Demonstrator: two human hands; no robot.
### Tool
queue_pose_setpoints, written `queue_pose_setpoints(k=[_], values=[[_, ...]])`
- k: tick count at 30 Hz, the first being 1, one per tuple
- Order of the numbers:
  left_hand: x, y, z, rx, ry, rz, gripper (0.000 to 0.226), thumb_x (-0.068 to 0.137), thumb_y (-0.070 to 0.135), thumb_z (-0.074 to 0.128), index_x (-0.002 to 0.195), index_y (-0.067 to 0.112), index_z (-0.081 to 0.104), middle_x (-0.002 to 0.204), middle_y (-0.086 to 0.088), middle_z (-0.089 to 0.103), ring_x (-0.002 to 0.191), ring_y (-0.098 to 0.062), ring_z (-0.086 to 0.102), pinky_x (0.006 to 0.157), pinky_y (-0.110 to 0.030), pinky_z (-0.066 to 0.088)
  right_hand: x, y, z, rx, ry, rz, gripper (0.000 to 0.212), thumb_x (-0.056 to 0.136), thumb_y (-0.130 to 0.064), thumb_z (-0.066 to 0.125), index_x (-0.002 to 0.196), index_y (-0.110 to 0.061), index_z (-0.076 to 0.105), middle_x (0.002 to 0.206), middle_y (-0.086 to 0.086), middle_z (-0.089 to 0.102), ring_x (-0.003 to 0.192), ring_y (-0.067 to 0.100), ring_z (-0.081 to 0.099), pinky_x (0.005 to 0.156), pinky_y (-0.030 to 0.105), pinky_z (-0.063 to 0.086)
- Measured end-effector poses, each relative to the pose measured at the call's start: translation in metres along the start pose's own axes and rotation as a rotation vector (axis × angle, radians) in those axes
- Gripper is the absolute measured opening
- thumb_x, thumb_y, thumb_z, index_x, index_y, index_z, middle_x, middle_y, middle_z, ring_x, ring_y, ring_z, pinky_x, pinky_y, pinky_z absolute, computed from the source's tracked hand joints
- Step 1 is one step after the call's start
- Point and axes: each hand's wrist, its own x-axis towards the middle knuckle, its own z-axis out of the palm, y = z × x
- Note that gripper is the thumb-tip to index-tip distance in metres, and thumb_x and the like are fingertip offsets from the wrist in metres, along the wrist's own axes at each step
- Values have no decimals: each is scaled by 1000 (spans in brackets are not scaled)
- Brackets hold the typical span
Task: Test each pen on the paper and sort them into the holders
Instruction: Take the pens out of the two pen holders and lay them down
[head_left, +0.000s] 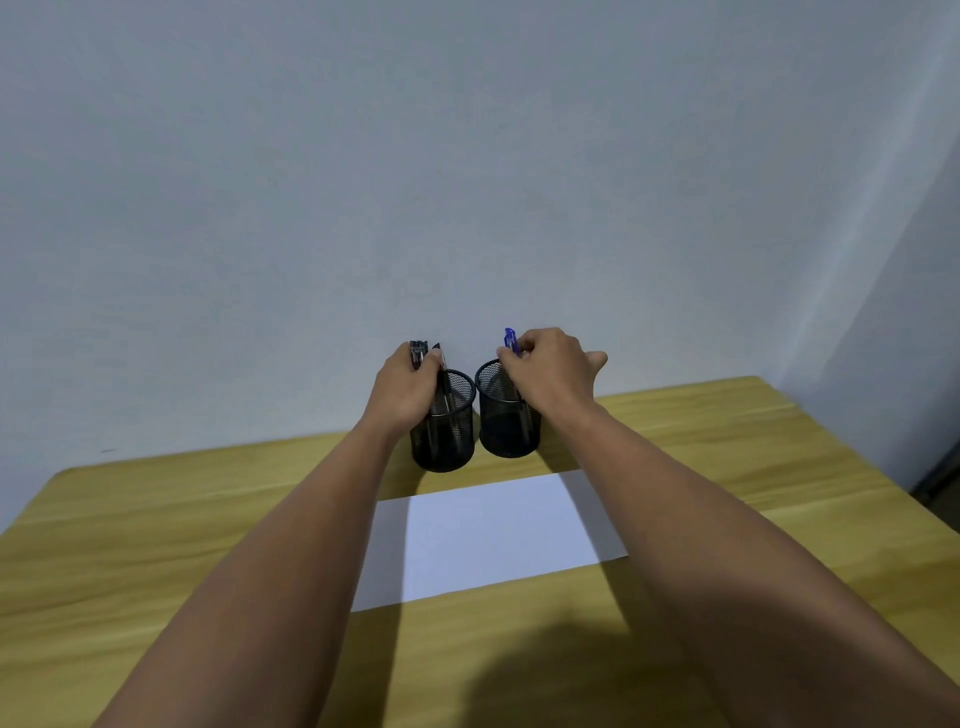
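Note:
Two black mesh holders stand side by side at the back of the table: the left holder (449, 436) and the right holder (506, 421). My left hand (408, 387) grips several black pens (420, 353) that stand in the left holder. My right hand (550, 374) pinches a blue pen (510, 340) whose lower end is inside the right holder. A white sheet of paper (493, 535) lies flat in front of the holders, between my forearms.
The yellow wooden table (182, 519) butts against a plain grey wall (467, 182). Its right edge runs near a corner of the room, with a dark strip of floor (940, 478) beyond.

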Motion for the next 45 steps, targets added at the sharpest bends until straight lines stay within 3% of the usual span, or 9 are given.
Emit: queue_pose_setpoints(k=[7,17,23,28,33,35,37,41,45], values=[[-2,1,1,34,18,18,30,102,39,50,101,11,62,99,-2,68,96,-24,63,77,-35,45,-4,1,0,9,10,-4,34,98,-46,60,85,-19,76,81,-3,75,88,25,68,84,43,25],[2,1,2,-39,8,-28,28,99,36,58,95,10,68,94,-8,74,94,-29,70,92,-48,55,-7,1,1,8,13,-5,35,99,-47,59,86,-21,76,81,-4,75,89,25,68,82,42,23],[-6,4,-3,-90,39,28,26,98,36,51,98,16,66,91,5,77,94,-19,72,94,-46,55,-9,-2,-8,48,70,-29,34,100,-46,60,87,-20,77,77,-4,75,86,24,69,85,42,24],[-19,25,-7,-142,184,109,18,104,32,48,101,18,59,90,9,75,80,-1,72,86,-40,58,-10,-14,-31,126,138,-79,30,101,-47,61,90,-25,78,78,-7,72,86,20,67,84,42,24],[-33,62,-28,-229,256,211,16,104,32,47,97,20,55,88,5,76,83,-14,75,75,-41,61,-15,-41,-74,281,225,-113,25,100,-49,65,99,-29,80,106,-8,71,92,13,65,83,40,21],[-42,84,-42,-263,264,238,16,105,30,47,99,17,55,89,3,76,81,-15,76,75,-39,60,-21,-58,-97,318,218,-122,25,100,-49,65,98,-29,80,101,-12,73,93,11,65,84,39,21],[-52,103,-58,-301,255,244,15,105,30,47,98,19,55,89,-1,76,79,-17,76,77,-43,61,-28,-77,-117,366,181,-109,27,100,-48,66,92,-26,80,86,-15,72,90,12,63,87,39,26],[-83,126,-94,-257,139,164,16,106,26,46,107,14,56,96,-9,76,80,-22,77,72,-42,61,-49,-105,-136,535,79,-93,31,96,-40,74,83,-12,81,78,-1,78,84,25,73,85,44,58],[-115,119,-132,-161,67,49,17,106,25,47,108,11,57,96,-10,77,80,-24,77,68,-40,59,-74,-126,-127,595,-59,-65,29,93,-34,80,81,-8,81,81,7,80,85,28,78,89,47,63]])
